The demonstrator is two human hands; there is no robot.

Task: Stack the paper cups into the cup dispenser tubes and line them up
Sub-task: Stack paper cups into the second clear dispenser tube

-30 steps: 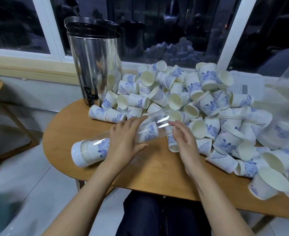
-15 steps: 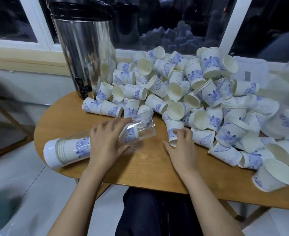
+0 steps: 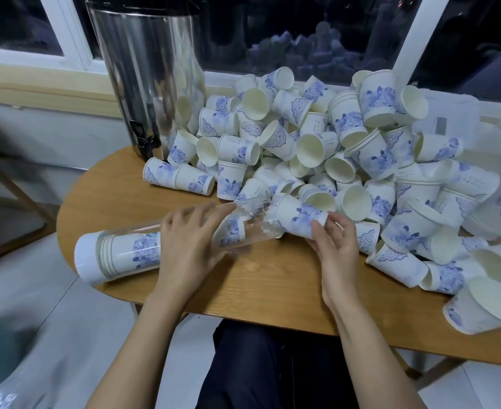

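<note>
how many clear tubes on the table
1. The clear plastic dispenser tube lies on its side at the wooden table's front left, held by the left hand; more may hide behind the paper cup pile.

- One clear dispenser tube (image 3: 252,228), with one white cap (image 3: 85,261) on its closed end.
- One nested stack of cups (image 3: 131,252) inside the tube against the cap; the rims sit too close together for a sure count.
- One single cup (image 3: 231,231) further along inside the tube.
- One paper cup (image 3: 299,215) at the tube's mouth.
- One heap of loose cups (image 3: 346,149): several dozen, too many and too overlapped to count exactly.
- One steel urn (image 3: 149,84).
- One wooden desk (image 3: 258,281).
- Two hands: the left hand (image 3: 187,246) round the tube, the right hand (image 3: 336,240) holding the paper cup.
</note>
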